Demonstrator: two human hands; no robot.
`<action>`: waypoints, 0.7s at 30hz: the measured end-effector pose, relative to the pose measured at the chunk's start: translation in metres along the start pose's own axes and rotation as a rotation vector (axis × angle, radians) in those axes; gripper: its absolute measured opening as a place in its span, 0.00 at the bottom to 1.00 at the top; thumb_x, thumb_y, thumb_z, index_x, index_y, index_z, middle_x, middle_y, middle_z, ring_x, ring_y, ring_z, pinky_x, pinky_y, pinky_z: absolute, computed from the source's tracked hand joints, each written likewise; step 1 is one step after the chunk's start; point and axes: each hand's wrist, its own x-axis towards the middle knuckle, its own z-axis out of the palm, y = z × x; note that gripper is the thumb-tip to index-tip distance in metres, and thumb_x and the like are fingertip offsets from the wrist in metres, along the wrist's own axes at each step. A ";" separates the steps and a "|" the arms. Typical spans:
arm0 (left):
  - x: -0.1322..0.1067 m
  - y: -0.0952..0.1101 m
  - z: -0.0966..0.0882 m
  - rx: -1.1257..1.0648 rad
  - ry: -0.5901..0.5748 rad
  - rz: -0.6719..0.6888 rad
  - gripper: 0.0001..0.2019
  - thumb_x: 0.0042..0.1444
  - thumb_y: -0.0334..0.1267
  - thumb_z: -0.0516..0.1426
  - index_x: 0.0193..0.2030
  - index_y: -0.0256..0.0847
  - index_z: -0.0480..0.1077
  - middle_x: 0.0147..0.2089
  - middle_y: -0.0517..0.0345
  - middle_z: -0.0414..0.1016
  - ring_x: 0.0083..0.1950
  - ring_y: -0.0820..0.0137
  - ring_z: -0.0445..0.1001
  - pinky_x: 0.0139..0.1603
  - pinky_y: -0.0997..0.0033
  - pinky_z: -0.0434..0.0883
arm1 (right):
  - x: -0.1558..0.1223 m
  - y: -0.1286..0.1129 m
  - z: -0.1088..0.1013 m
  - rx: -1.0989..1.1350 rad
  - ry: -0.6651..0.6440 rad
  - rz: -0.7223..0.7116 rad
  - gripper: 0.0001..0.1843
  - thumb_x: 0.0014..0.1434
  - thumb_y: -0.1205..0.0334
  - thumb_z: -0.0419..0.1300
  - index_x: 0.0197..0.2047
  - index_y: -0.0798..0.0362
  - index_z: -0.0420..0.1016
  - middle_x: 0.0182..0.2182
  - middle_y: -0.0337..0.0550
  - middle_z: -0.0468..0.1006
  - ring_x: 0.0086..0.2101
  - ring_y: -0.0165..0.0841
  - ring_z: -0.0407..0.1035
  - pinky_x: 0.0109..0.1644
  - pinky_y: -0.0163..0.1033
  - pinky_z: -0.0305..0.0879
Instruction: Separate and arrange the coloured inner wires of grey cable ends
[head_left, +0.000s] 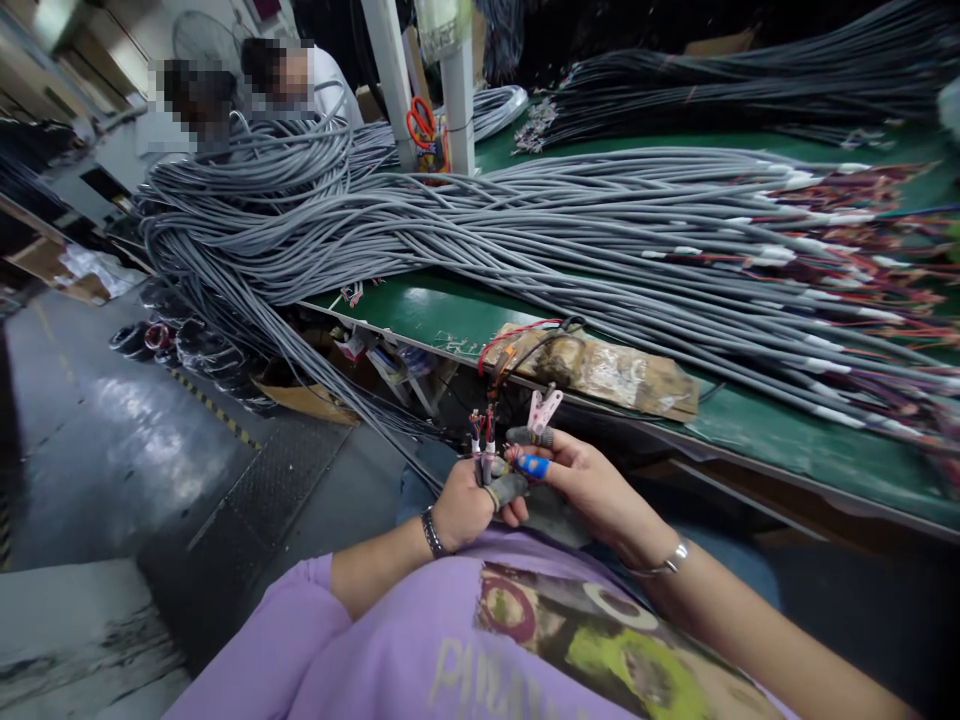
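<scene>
In front of my lap, my left hand [471, 503] is closed around grey cables [484, 468], whose stripped ends point up with white bands and short coloured wires [482, 428]. A grey finger cover is on its thumb. Close on the right, my right hand [581, 475] pinches thin wires [513, 454] between thumb and index finger. One of these fingers has a grey cover, the other a blue wrap [532, 466]. Just above the right fingertips, a pink clip [544, 410] stands at the bench edge. The tips of the wires are too small to make out.
Grey cables [420, 225] lie across the green bench [420, 310], their wired ends to the right. A taped cardboard piece [622, 375] sits at the front edge. Orange-handled scissors [421, 118] stand by a white post [457, 110]. Two people [330, 85] are at the back left.
</scene>
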 end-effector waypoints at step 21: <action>-0.003 0.007 0.000 -0.008 -0.085 -0.048 0.25 0.45 0.58 0.63 0.20 0.34 0.69 0.19 0.54 0.72 0.18 0.75 0.67 0.22 0.76 0.65 | 0.004 0.001 -0.004 0.097 -0.011 0.079 0.22 0.37 0.57 0.75 0.35 0.54 0.75 0.26 0.39 0.79 0.24 0.29 0.70 0.31 0.35 0.63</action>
